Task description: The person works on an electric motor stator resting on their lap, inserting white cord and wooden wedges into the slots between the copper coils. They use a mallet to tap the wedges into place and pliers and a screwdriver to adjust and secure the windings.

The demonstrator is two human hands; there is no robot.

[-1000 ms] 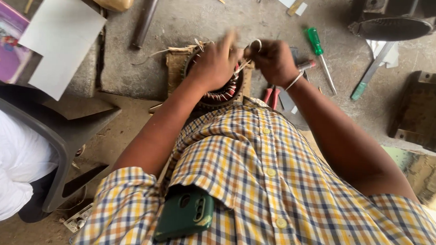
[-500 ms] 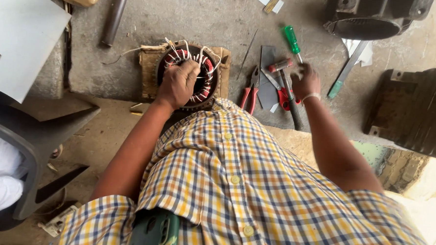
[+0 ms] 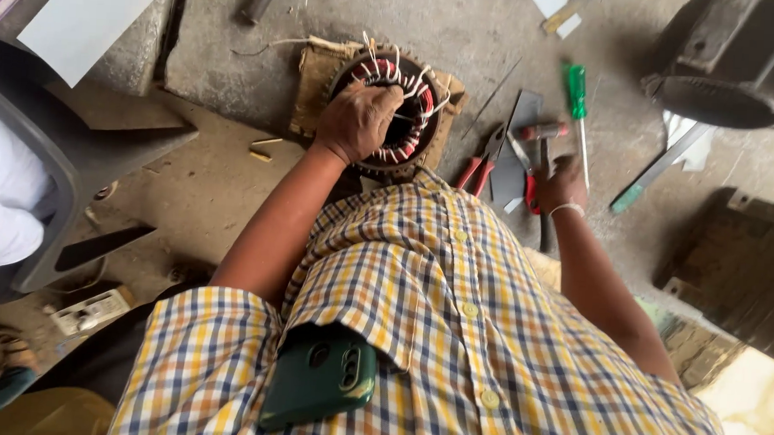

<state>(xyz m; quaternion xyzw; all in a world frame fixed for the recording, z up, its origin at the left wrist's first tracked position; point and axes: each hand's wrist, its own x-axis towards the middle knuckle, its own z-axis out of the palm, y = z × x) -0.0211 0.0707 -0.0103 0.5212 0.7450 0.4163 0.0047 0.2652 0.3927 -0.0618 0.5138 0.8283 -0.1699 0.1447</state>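
Observation:
A motor stator [image 3: 416,114] with red and white windings and loose wire ends sits on a brown pad [image 3: 313,73] on the concrete floor. My left hand [image 3: 356,120] grips its near-left rim, fingers curled over the coils. My right hand [image 3: 564,183] is off to the right, closed around the dark handle of a hammer [image 3: 543,131], which lies among tools. Red-handled pliers [image 3: 481,165] lie just left of that hand. A green-handled screwdriver [image 3: 577,95] lies beyond it.
A dark motor housing [image 3: 733,59] stands at the top right, with a teal-handled tool [image 3: 659,168] below it. A grey seat [image 3: 77,143] and a person in white [image 3: 1,192] are on the left. A white sheet [image 3: 92,4] lies at the top left. A green phone [image 3: 319,375] sits in my shirt pocket.
Both hands were together over the stator a second ago. My right hand has moved right onto the hammer, while my left hand stays on the stator.

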